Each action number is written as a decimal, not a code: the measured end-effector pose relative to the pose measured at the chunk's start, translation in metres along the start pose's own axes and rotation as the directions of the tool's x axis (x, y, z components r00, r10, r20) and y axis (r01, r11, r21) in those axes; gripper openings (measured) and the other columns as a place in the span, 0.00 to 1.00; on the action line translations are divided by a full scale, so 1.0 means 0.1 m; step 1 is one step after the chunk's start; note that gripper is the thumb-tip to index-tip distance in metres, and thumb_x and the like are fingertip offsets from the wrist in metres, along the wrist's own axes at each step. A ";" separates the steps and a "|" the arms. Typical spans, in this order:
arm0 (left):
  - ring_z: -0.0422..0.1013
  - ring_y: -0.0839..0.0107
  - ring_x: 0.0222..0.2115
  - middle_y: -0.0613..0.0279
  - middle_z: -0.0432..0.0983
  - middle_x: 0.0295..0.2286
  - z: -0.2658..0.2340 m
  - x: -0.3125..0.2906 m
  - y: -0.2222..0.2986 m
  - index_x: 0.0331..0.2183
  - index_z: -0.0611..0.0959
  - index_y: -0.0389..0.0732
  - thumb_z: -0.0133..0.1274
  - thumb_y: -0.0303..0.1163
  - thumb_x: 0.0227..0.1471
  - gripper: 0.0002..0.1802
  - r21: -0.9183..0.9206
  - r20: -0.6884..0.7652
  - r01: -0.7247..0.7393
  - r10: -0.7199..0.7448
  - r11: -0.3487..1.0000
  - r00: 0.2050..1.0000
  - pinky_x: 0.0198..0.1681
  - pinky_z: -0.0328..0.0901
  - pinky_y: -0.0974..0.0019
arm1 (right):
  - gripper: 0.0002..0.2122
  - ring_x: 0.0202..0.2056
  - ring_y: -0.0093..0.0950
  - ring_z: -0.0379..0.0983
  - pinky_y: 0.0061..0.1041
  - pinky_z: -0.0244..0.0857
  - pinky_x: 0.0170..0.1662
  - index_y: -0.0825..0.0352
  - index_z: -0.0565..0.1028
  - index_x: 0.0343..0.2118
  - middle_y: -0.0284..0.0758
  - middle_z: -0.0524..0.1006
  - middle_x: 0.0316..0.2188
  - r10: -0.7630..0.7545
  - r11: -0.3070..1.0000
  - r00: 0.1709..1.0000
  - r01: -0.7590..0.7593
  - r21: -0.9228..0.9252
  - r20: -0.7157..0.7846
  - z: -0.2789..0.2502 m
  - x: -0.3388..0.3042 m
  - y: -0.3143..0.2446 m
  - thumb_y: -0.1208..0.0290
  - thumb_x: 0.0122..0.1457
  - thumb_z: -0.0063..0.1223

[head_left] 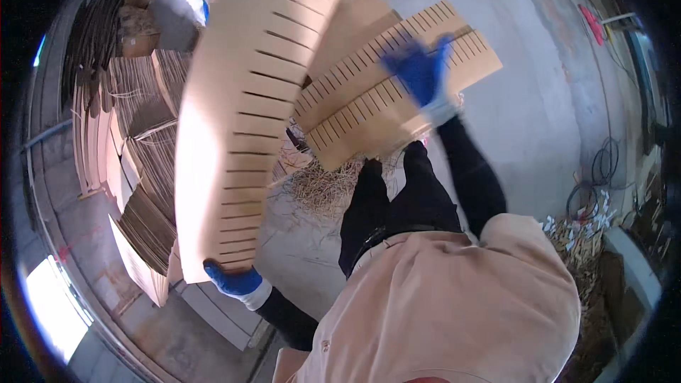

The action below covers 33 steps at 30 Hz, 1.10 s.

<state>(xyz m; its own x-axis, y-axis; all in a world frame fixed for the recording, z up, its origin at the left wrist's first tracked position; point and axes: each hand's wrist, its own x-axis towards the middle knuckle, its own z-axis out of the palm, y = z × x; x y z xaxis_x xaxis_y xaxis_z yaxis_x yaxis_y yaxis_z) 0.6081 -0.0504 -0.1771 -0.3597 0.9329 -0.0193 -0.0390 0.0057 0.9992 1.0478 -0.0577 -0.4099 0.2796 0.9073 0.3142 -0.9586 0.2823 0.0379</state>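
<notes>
My left hand (237, 281), in a blue-coated work glove, is closed on the near end of a long slotted cardboard sheet (213, 128). The sheet rises from my left side past the top of the picture, with a row of dark slits along its right part. My right hand (420, 71), gloved the same way and blurred by motion, hovers with thumb and fingers apart and nothing seen in it. Under it lie slotted cardboard pieces (333, 128) with rows of slits along both sides of a middle gap. The held sheet partly hides them.
Bundled stacks of flat cardboard (145, 106) stand on the left. Thin cardboard scraps (323, 188) lie in a heap by my feet, with more scraps (592, 241) at the right. Another person's gloved hand (198, 9) shows at the upper left. A black cable (603, 163) lies at the right.
</notes>
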 end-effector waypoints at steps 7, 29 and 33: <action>0.65 0.57 0.46 0.52 0.65 0.48 -0.09 0.22 -0.33 0.53 0.62 0.39 0.48 0.36 0.52 0.28 -0.019 0.259 0.018 -0.013 1.000 0.966 0.50 0.62 0.55 | 0.41 0.58 0.35 0.55 0.39 0.47 0.59 0.65 0.55 0.59 0.43 0.58 0.58 -0.216 0.324 0.856 -0.391 -0.862 -0.469 0.90 0.77 -2.08 0.33 0.54 0.22; 0.67 0.72 0.37 0.60 0.68 0.39 -0.09 1.55 -1.85 0.48 0.66 0.37 0.62 0.39 0.42 0.34 0.387 0.497 0.140 -0.334 0.912 0.801 0.39 0.64 0.69 | 0.27 0.52 0.21 0.59 0.21 0.53 0.55 0.67 0.59 0.57 0.32 0.64 0.53 0.095 -0.466 0.877 -0.379 -0.799 -0.471 0.85 0.83 -2.17 0.68 0.55 0.54; 0.66 0.76 0.25 0.65 0.69 0.34 0.20 1.42 -1.94 0.49 0.67 0.37 0.58 0.42 0.46 0.32 0.445 0.649 0.079 -0.382 0.892 0.658 0.28 0.63 0.74 | 0.32 0.54 0.24 0.59 0.22 0.55 0.55 0.66 0.57 0.58 0.35 0.62 0.55 0.057 -0.385 0.884 -0.409 -0.827 -0.464 0.74 0.49 -2.28 0.63 0.52 0.57</action>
<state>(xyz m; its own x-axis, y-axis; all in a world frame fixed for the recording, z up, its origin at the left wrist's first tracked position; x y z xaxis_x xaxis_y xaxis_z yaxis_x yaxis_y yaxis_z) 0.5832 0.0883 -0.3733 0.3836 0.8451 -0.3723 0.3516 0.2391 0.9051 1.2759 -0.1003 -0.3331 0.2175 0.9628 -0.1601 0.2998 -0.2220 -0.9278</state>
